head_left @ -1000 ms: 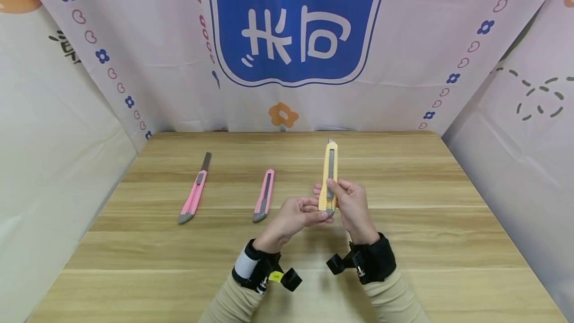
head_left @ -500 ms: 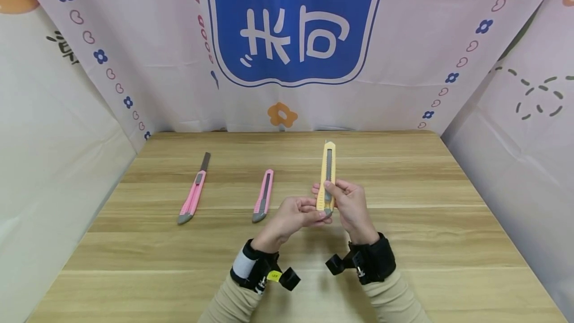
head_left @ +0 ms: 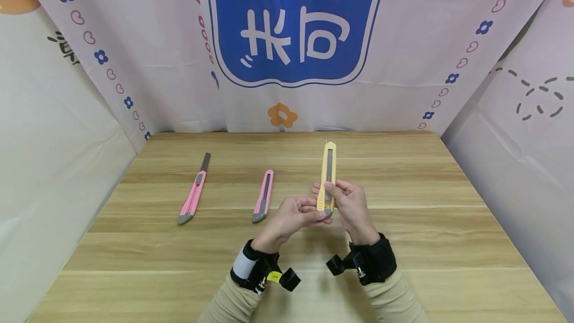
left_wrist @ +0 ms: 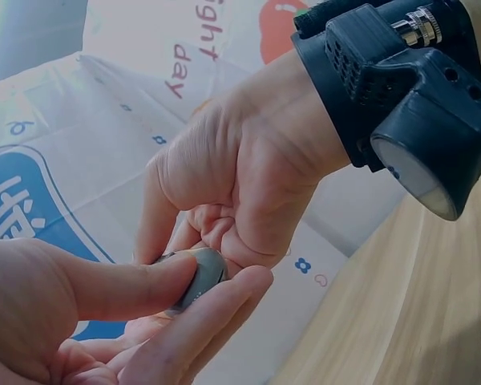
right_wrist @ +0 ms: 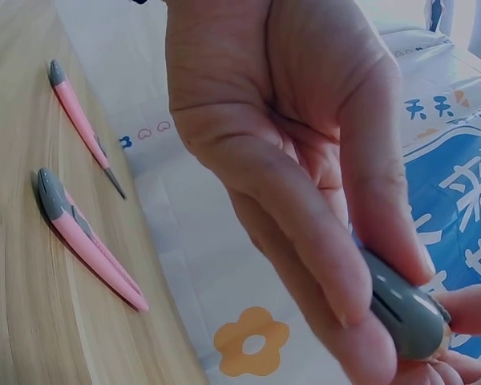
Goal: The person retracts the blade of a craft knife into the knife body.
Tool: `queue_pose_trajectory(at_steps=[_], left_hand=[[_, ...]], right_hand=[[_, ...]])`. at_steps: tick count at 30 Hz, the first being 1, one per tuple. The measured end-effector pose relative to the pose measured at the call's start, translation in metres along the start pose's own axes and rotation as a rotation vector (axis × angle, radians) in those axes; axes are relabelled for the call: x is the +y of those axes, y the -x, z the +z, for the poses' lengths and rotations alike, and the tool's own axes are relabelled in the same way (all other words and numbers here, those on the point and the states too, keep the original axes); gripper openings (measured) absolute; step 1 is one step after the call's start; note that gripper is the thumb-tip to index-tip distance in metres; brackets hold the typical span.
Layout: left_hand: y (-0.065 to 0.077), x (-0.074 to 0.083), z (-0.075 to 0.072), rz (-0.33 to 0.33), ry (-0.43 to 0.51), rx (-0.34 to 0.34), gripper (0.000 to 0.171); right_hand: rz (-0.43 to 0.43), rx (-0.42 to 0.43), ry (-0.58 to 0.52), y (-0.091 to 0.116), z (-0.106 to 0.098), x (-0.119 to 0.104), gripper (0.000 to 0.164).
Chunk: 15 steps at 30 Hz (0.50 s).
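Note:
A yellow utility knife stands raised over the table, grey end cap toward the person and a small bit of blade showing at its far tip. My left hand pinches the grey end cap between thumb and fingers. Higher up the handle, my right hand grips the knife, its thumb on the slider area in the slot. In the right wrist view the grey cap shows between the hands, and the rest of the knife is mostly hidden.
On the wooden table lie two pink utility knives. The left pink knife has a long dark blade out; the right pink knife shows no blade past its tip. Printed cloth hangs behind and at both sides.
Over the first half second the yellow knife shifts slightly left and turns a little, so its blade tip looks thinner. Both hands keep their hold, and the pink knives stay in place.

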<state>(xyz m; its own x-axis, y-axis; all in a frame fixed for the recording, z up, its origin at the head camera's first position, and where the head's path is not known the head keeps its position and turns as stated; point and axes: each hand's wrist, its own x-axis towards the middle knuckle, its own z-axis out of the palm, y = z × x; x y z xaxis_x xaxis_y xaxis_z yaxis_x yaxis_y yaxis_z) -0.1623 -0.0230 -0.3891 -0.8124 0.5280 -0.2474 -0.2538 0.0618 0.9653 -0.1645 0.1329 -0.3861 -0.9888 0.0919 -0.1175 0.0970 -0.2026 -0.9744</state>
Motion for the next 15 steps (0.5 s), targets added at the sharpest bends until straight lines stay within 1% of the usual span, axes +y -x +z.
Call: queue_pose_trajectory(at_steps=[8, 15], left_hand=[[-0.0006, 0.0000, -0.0001, -0.014, 0.037, 0.008, 0.032], [-0.0035, -0.0016, 0.0009, -0.025, 0.044, 0.007, 0.033]], right_hand=[[-0.006, -0.037, 0.009, 0.0006, -0.0023, -0.0006, 0.035], [0.014, -0.015, -0.002, -0.0004, -0.0049, -0.0022, 0.036]])
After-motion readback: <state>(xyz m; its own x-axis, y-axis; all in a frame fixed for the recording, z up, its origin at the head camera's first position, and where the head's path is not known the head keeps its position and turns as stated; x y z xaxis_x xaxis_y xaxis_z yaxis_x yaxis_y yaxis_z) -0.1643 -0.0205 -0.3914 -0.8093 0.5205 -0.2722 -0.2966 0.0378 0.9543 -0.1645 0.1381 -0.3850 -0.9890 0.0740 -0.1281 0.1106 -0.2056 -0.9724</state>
